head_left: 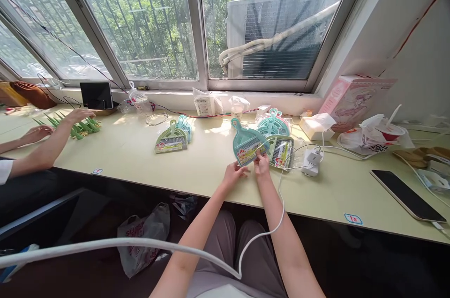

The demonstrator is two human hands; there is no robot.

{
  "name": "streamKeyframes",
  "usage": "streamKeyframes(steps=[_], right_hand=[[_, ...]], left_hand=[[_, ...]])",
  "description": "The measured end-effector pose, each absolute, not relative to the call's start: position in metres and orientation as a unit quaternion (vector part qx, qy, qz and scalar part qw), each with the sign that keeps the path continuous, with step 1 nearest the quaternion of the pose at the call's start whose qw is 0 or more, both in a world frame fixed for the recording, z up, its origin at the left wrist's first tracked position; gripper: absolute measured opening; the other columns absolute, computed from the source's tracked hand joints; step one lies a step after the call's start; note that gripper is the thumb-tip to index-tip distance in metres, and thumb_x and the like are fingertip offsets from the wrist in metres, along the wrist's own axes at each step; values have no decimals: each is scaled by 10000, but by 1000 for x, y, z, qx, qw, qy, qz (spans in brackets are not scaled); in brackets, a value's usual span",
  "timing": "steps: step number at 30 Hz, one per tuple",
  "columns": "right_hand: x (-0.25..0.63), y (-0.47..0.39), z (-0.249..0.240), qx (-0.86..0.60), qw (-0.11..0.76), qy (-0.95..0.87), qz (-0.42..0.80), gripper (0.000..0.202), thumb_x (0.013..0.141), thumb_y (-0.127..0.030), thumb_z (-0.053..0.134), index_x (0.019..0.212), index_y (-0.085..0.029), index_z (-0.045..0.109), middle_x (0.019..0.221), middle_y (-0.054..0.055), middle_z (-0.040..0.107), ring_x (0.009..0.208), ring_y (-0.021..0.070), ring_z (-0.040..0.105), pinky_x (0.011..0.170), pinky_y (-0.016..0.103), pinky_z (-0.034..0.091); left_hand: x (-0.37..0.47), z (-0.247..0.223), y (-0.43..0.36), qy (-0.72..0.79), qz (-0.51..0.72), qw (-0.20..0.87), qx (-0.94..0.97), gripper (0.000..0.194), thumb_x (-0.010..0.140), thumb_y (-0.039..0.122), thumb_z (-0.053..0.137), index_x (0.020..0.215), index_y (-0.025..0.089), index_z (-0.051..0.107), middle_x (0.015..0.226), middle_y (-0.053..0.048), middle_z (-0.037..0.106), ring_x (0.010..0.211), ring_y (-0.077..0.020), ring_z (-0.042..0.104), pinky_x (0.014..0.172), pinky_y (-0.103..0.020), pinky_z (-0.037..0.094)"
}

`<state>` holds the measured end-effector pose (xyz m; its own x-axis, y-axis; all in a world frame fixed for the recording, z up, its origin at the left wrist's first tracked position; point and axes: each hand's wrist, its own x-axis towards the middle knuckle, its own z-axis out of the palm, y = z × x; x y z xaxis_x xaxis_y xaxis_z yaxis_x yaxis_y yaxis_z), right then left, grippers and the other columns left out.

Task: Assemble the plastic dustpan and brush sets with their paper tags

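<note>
A teal mini dustpan [241, 137] with a brush and a printed label, in clear wrapping, is tilted up in front of me. My right hand [262, 167] grips its lower right edge, thumb on the label side. Just below its lower left corner is my left hand [235, 174], fingers apart and holding nothing; I cannot tell whether a fingertip touches the wrapping. Behind and to the right lie a green dustpan set [281, 152] and several stacked teal ones [273, 124]. Further left, a green dustpan set [171, 138] overlaps a teal one [184, 125].
A white cable [281, 195] loops past my right forearm to a power strip [312, 163]. To the right are a tissue pack [318, 125], a pink box [355, 101] and a tablet [406, 195]. At far left, another person's hands [81, 115] are over green stems [84, 128].
</note>
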<state>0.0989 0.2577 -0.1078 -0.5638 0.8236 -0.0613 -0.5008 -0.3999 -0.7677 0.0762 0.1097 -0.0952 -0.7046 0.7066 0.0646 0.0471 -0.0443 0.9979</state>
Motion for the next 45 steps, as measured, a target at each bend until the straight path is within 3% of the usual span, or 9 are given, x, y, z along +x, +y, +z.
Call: streamKeyframes(steps=[3, 8, 14, 20, 25, 31, 38, 42, 45], right_hand=[[100, 258, -109, -227, 415, -345, 811, 325, 736, -301, 736, 1032, -229, 623, 1007, 16, 707, 946, 155, 665, 841, 316, 568], [96, 252, -112, -203, 407, -327, 828, 337, 689, -263, 742, 1004, -214, 634, 1050, 32, 701, 964, 166, 663, 819, 303, 571], [91, 251, -117, -187, 408, -322, 834, 323, 682, -275, 739, 978, -218, 621, 998, 8, 702, 935, 142, 662, 816, 272, 557], [91, 247, -116, -186, 406, -366, 816, 311, 684, -298, 733, 956, -220, 603, 967, 11, 695, 892, 152, 664, 801, 296, 560], [91, 240, -109, -179, 384, -395, 815, 397, 665, -353, 762, 1012, -233, 611, 1073, 27, 685, 946, 157, 656, 785, 283, 559], [92, 237, -111, -181, 386, -395, 814, 478, 641, -390, 806, 1046, -230, 609, 1117, 45, 684, 978, 166, 661, 816, 291, 566], [91, 228, -101, -172, 243, -443, 846, 397, 678, -439, 815, 915, -162, 657, 1003, 74, 715, 916, 174, 693, 787, 268, 598], [107, 232, -84, -132, 110, -523, 835, 402, 696, -443, 808, 893, -107, 707, 888, 132, 721, 870, 229, 710, 824, 361, 604], [129, 232, -71, -93, 192, -699, 683, 295, 708, -320, 805, 952, -165, 740, 963, 126, 727, 997, 296, 684, 944, 517, 539]], left_hand=[[76, -98, 105, 638, 664, 257, 292, 569, 713, 600, 724, 998, 115, 639, 898, -152, 724, 856, -265, 698, 678, -300, 531], [62, -89, 110, 508, 802, 255, 185, 790, 735, 579, 731, 1373, 233, 419, 1336, -150, 577, 1174, -270, 599, 893, -348, 522], [73, -94, 142, 468, 842, 224, 147, 684, 627, 426, 857, 1176, 160, 547, 1215, -156, 635, 1101, -281, 633, 970, -451, 507], [72, -94, 128, 536, 798, 255, 104, 638, 655, 524, 808, 1126, 158, 583, 1198, -161, 644, 1054, -298, 652, 696, -329, 587], [56, -83, 102, 584, 737, 288, 183, 633, 680, 499, 805, 1123, 109, 577, 1113, -181, 679, 750, -232, 710, 594, -310, 575], [61, -85, 95, 565, 726, 322, 221, 586, 663, 376, 841, 1108, 89, 593, 1118, -197, 676, 910, -276, 705, 695, -354, 603], [40, -84, 79, 563, 762, 301, 107, 456, 652, 188, 779, 1055, 89, 588, 1049, -152, 693, 714, -201, 685, 483, -248, 525], [22, -77, 48, 545, 768, 326, 85, 377, 677, 98, 727, 1036, 93, 611, 1045, -131, 695, 723, -161, 664, 506, -212, 528], [11, -70, 24, 549, 753, 359, 50, 239, 745, 83, 680, 979, 105, 634, 1004, -113, 703, 612, -103, 623, 486, -174, 507]])
